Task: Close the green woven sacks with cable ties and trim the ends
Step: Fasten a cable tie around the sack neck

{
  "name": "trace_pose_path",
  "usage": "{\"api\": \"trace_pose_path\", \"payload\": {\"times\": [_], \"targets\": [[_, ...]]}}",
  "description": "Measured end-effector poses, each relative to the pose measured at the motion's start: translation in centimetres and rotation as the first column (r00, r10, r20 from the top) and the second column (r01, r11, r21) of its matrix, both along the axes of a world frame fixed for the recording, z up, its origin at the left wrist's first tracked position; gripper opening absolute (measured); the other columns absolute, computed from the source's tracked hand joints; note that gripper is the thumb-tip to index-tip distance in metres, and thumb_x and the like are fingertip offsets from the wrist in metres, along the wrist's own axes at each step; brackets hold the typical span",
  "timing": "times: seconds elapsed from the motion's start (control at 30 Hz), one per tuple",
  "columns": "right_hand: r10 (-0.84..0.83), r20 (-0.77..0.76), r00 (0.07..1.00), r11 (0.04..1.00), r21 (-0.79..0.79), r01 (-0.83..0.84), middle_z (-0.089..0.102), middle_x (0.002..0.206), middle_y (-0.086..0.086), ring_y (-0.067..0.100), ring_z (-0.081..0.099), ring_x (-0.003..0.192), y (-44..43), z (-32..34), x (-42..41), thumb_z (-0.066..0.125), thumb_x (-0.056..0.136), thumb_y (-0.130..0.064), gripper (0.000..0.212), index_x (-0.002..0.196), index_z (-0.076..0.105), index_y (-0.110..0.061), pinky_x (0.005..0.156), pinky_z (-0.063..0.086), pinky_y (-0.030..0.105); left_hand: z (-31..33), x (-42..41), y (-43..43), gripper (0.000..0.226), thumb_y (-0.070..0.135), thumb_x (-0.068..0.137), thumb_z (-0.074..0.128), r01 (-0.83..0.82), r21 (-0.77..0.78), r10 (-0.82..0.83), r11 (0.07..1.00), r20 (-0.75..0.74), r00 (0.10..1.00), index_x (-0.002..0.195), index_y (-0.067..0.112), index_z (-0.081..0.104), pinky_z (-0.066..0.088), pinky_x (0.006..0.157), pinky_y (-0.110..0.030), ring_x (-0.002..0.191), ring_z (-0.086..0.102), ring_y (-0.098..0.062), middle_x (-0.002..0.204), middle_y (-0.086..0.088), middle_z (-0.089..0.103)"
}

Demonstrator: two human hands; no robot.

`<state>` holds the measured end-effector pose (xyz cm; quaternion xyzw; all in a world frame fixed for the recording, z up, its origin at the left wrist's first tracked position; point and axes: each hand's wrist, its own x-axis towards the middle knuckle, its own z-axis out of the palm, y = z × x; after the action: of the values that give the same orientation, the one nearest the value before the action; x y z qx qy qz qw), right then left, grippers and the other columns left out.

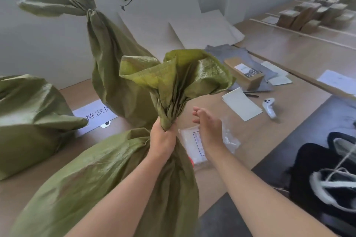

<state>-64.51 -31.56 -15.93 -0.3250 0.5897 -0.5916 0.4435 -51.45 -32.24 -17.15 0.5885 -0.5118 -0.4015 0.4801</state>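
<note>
1. Green woven plastic is filling the near foreground: the nearest sack [92,183] is lying bulky on the wooden floor [260,140], its neck rising up toward the middle of the view.
2. Reaching in from below, the left hand [162,140] is gripping that gathered neck, its fingers [169,128] wrapping tightly round the bunched fabric, while the loose mouth [177,75] is fanning open above the fist.
3. Just right of the neck, the right hand [210,127] is hovering apart from the sack, palm turned toward it, fingers spread and holding nothing.
4. Under the right hand, a clear plastic packet [194,146] of white contents is lying on the floor; whether these are cable ties is too blurred to tell.
5. At the near right, a black shoe with white trim [327,183] is resting on a dark mat [279,159].
6. Further left, a second sack [28,121] is slumping beside a white paper sign [94,115].
7. Behind the held sack, a third sack [111,59] is standing tall against the white wall, its neck already cinched.
8. On the right, a white controller [269,107], papers and a cardboard box [244,75] are lying scattered, with small boxes [312,13] sitting far beyond.
</note>
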Motion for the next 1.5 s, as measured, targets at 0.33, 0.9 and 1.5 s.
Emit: {"api": "trace_pose_path", "payload": {"times": [0.33, 0.9, 1.5], "targets": [[-0.137, -0.092, 0.986, 0.977, 0.151, 0.15, 0.075, 0.102, -0.006, 0.022, 0.07, 0.105, -3.4, -6.0, -8.4, 0.054, 0.099, -0.016, 0.026, 0.095, 0.076, -0.028, 0.096, 0.053, 0.037, -3.6, -4.9, -2.2, 0.016, 0.02, 0.102, 0.059, -0.122, 0.126, 0.069, 0.984, 0.361, 0.93, 0.106, 0.017, 0.074, 0.032, 0.119, -0.057, 0.115, 0.061, -0.032, 0.098, 0.005, 0.075], [0.278, -0.344, 0.897, 0.721, 0.691, 0.041, 0.063, 0.14, 0.019, 0.038, 0.06, 0.128, -7.9, -15.3, -16.1, 0.047, 0.103, -0.007, 0.036, 0.134, 0.063, -0.001, 0.101, 0.048, 0.036, -6.8, -8.4, -4.3, 0.021, 0.013, 0.101, 0.055, -0.229, 0.289, 0.056, 0.93, 0.505, 0.862, 0.114, 0.016, 0.072, 0.026, 0.123, -0.05, 0.109, 0.053, -0.024, 0.076, 0.025, 0.048], [0.743, -0.485, 0.461, 0.618, 0.762, -0.193, 0.075, 0.114, 0.007, 0.028, 0.07, 0.11, -9.9, -17.5, -14.7, 0.057, 0.1, -0.029, 0.026, 0.113, 0.07, -0.01, 0.094, 0.055, 0.031, -9.2, -7.9, -6.0, 0.021, 0.026, 0.097, 0.053, -0.29, 0.393, 0.064, 0.873, 0.496, 0.866, 0.106, 0.027, 0.073, 0.042, 0.109, -0.046, 0.118, 0.06, -0.036, 0.107, 0.001, 0.076]]}}
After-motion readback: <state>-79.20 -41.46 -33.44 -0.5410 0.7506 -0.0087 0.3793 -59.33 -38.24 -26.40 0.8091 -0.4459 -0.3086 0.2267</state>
